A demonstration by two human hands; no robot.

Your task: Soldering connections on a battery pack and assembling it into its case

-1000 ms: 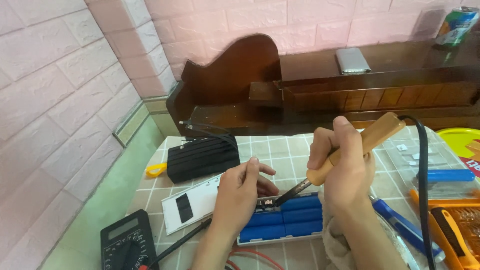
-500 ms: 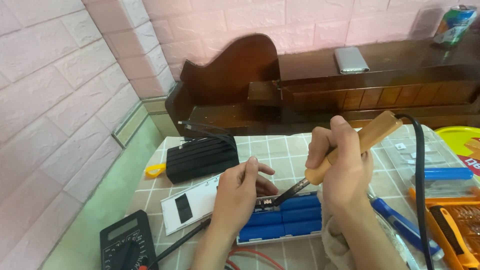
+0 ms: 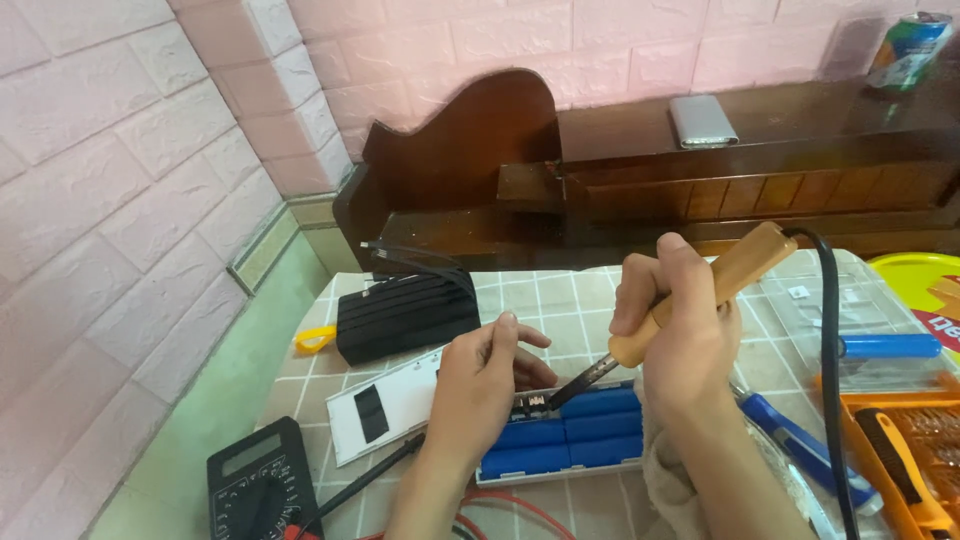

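The right hand grips a soldering iron by its wooden handle, its tip at 8 o'clock touching the stiff, probably heavy blue battery pack, which the left hand's curled fingers pinch at the fragile top edge.

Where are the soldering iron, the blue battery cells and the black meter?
soldering iron (image 3: 700, 290), head view, middle of its wooden handle.
blue battery cells (image 3: 585, 430), head view, on one blue cell's side.
black meter (image 3: 255, 485), head view, on its dial face.
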